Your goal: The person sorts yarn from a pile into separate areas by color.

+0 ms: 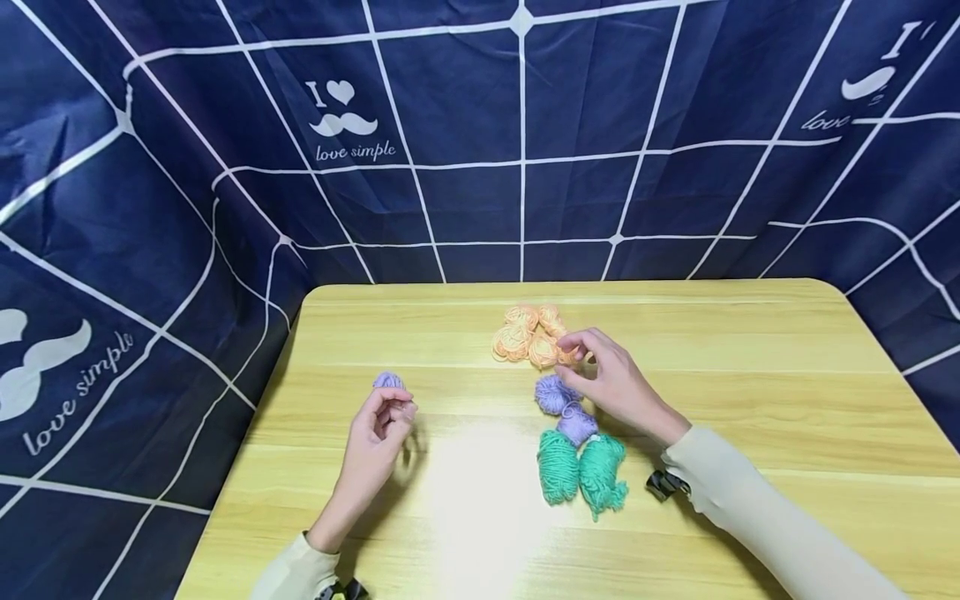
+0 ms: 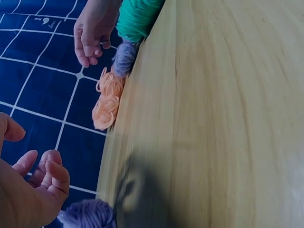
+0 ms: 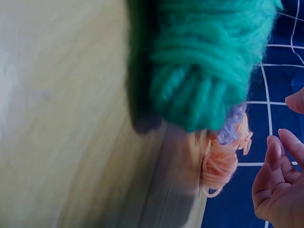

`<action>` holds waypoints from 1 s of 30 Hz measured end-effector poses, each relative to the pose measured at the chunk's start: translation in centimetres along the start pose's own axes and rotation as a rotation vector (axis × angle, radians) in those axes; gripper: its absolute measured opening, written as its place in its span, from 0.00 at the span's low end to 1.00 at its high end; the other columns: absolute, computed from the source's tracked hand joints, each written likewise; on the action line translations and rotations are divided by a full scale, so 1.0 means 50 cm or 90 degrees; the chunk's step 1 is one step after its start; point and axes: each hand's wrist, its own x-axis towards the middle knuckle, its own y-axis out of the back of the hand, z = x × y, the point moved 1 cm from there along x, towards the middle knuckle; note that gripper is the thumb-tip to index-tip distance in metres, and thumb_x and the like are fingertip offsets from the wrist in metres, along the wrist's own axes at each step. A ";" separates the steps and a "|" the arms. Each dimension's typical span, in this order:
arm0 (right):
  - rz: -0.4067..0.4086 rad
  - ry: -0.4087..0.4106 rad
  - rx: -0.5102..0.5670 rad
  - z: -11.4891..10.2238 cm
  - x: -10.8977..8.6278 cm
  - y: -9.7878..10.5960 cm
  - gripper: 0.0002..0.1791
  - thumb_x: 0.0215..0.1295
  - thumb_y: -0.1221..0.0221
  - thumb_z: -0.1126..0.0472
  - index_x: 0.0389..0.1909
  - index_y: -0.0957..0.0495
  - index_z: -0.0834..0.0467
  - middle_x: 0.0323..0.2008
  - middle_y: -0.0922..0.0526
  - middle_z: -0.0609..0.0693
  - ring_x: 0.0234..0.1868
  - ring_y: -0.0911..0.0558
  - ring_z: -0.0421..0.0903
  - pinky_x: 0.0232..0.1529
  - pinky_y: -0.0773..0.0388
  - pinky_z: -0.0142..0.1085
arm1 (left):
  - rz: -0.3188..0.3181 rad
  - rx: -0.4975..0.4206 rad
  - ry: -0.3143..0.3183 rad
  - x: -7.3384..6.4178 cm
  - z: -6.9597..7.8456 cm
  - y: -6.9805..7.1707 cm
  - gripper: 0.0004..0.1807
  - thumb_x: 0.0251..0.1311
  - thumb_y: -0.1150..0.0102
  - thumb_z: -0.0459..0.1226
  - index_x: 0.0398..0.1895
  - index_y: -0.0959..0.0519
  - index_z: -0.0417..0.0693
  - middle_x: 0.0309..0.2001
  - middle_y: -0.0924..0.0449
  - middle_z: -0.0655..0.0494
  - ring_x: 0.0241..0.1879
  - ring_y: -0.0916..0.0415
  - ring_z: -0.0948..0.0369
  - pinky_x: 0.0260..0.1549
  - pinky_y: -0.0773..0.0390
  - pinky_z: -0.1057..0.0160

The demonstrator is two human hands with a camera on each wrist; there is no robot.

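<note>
My left hand (image 1: 382, 425) hovers just in front of a small purple yarn ball (image 1: 388, 381) on the left of the table. In the left wrist view, its fingers (image 2: 54, 173) curve loosely with nothing between them and the thumb; the purple ball (image 2: 88, 214) lies beyond them. Over the yarn cluster, my right hand (image 1: 607, 375) has thumb and fingers apart, holding nothing. Its fingertips are nearest the peach yarn balls (image 1: 513, 342) and a purple ball (image 1: 553, 394); they partly cover one peach ball. The right wrist view shows the same relaxed fingers (image 3: 273, 166).
Another purple ball (image 1: 577, 425) lies below the first in the cluster. Two green yarn skeins (image 1: 558, 467) sit side by side nearest the person. The wooden table (image 1: 787, 375) has dark blue cloth (image 1: 465, 200) with white lines hanging behind it and at its sides.
</note>
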 end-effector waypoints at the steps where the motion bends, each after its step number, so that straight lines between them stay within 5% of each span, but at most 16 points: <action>1: -0.003 -0.002 0.002 0.000 -0.001 0.000 0.21 0.70 0.28 0.64 0.60 0.20 0.61 0.49 0.17 0.54 0.50 0.20 0.54 0.52 0.21 0.54 | -0.005 -0.001 0.000 0.000 -0.001 -0.003 0.14 0.67 0.44 0.18 0.54 0.26 0.21 0.45 0.21 0.36 0.43 0.20 0.53 0.42 0.19 0.72; 15: -0.015 -0.013 -0.002 0.007 -0.036 0.002 0.20 0.74 0.29 0.57 0.61 0.19 0.59 0.47 0.17 0.53 0.49 0.21 0.53 0.50 0.22 0.51 | -0.034 0.005 0.068 0.009 -0.016 -0.038 0.15 0.69 0.41 0.23 0.56 0.24 0.26 0.48 0.21 0.30 0.41 0.19 0.50 0.42 0.20 0.68; 30: -0.018 -0.006 -0.010 0.010 -0.071 -0.002 0.21 0.70 0.26 0.59 0.60 0.18 0.58 0.43 0.17 0.48 0.44 0.21 0.48 0.45 0.21 0.42 | -0.064 0.004 0.093 0.027 -0.033 -0.064 0.15 0.69 0.40 0.24 0.57 0.23 0.30 0.48 0.20 0.33 0.41 0.20 0.49 0.39 0.20 0.68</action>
